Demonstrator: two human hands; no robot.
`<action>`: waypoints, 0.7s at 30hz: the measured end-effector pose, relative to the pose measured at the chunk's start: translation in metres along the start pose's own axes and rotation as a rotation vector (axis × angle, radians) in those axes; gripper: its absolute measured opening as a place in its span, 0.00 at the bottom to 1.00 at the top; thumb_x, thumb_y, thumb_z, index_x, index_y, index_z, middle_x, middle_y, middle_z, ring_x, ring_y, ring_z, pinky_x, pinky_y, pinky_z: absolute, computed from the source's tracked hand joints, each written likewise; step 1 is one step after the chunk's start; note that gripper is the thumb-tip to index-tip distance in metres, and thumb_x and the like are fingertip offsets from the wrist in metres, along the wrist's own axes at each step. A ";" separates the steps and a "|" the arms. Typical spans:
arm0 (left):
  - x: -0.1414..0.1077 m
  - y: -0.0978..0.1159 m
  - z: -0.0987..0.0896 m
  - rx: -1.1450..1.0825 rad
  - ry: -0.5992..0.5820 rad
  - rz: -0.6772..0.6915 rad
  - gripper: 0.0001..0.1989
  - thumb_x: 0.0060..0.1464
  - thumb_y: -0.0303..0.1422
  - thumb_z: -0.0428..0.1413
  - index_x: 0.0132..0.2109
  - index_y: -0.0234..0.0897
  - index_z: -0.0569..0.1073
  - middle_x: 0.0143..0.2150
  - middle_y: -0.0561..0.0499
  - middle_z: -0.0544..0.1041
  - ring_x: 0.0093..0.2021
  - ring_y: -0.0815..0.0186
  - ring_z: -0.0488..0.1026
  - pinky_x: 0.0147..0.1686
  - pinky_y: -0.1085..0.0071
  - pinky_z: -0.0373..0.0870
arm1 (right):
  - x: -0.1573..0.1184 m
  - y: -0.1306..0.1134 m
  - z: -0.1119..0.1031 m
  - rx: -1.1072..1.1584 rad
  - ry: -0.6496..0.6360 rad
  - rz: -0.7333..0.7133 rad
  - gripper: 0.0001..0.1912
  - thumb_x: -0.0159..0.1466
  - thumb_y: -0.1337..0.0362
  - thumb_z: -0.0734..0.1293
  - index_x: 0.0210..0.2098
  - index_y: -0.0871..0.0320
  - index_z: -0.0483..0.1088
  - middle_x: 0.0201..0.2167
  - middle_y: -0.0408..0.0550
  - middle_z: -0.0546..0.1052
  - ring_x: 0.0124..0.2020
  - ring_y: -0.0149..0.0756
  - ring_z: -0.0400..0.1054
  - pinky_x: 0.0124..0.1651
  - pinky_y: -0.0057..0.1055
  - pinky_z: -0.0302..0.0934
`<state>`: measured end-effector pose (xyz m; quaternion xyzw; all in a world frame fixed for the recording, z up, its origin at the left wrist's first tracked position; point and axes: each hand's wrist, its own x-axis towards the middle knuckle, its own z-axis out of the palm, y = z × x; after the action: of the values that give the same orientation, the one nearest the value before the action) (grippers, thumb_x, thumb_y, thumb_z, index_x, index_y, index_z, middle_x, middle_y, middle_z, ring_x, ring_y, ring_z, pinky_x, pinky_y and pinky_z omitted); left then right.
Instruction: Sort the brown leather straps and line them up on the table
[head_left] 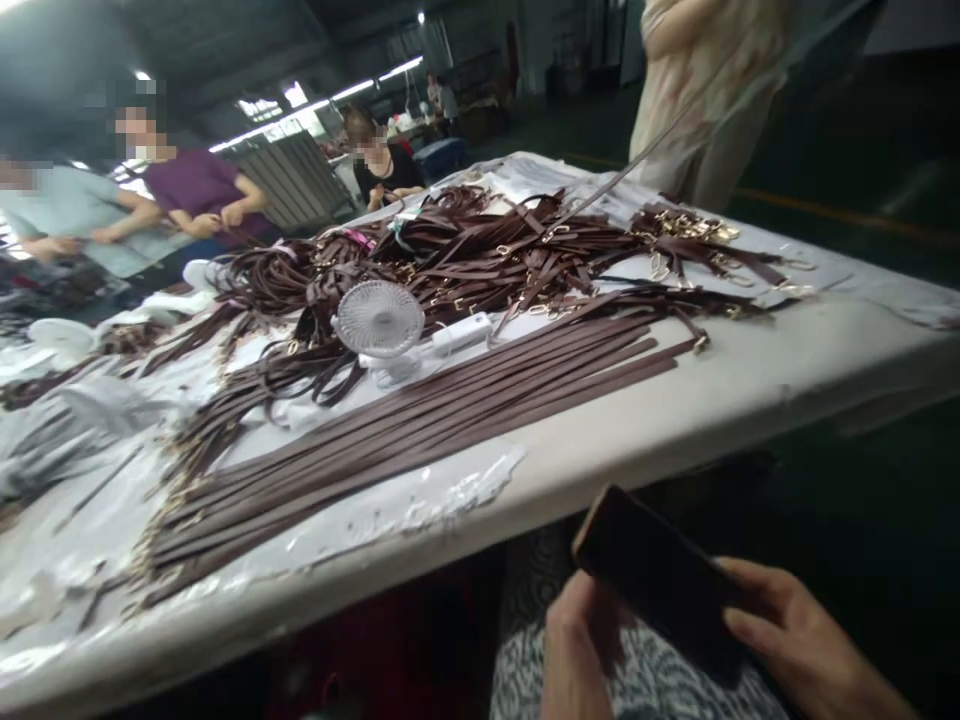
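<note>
Low in the head view, my left hand (pixel 576 650) and my right hand (pixel 795 622) hold a black smartphone (pixel 651 570) between them, its back facing me and tilted. Both hands are over my patterned lap (pixel 637 675), below the table's front edge. Further off, on the white-covered table (pixel 570 470), lie long brown leather straps (pixel 405 430) in a straight bundle. Behind them is a tangled heap of brown straps with gold buckles (pixel 480 250). Neither hand touches the straps.
A small white clip-on fan (pixel 379 320) with a white power bank (pixel 461 333) stands among the straps. Plastic sheeting (pixel 75 430) lies at the table's left end. Co-workers (pixel 202 190) work at the far left, and a person in a patterned garment (pixel 705 100) stands beyond the table.
</note>
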<state>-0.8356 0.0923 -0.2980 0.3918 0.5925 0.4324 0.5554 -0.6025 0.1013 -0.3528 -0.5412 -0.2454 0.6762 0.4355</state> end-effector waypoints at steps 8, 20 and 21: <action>-0.054 -0.028 -0.027 0.181 0.551 0.079 0.34 0.57 0.64 0.45 0.29 0.37 0.72 0.27 0.49 0.69 0.30 0.64 0.64 0.33 0.68 0.64 | -0.049 0.048 0.072 0.297 -0.666 0.415 0.29 0.56 0.43 0.75 0.50 0.53 0.78 0.52 0.55 0.79 0.59 0.55 0.69 0.65 0.52 0.60; -0.059 -0.031 -0.054 0.129 0.245 0.040 0.33 0.61 0.61 0.44 0.26 0.36 0.68 0.23 0.52 0.65 0.25 0.69 0.60 0.26 0.72 0.58 | -0.062 0.053 0.112 0.552 -0.927 0.742 0.31 0.69 0.43 0.58 0.54 0.62 0.74 0.44 0.59 0.81 0.48 0.51 0.76 0.58 0.53 0.66; -0.057 -0.031 -0.054 0.104 0.261 0.028 0.32 0.61 0.61 0.46 0.26 0.36 0.68 0.23 0.52 0.65 0.25 0.69 0.61 0.26 0.72 0.59 | -0.061 0.054 0.114 0.561 -0.923 0.735 0.32 0.68 0.41 0.59 0.54 0.62 0.74 0.44 0.59 0.81 0.48 0.52 0.76 0.57 0.53 0.67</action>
<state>-0.8851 0.0248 -0.3088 0.3690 0.6757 0.4560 0.4465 -0.7255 0.0380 -0.3311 -0.1097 -0.0203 0.9823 0.1504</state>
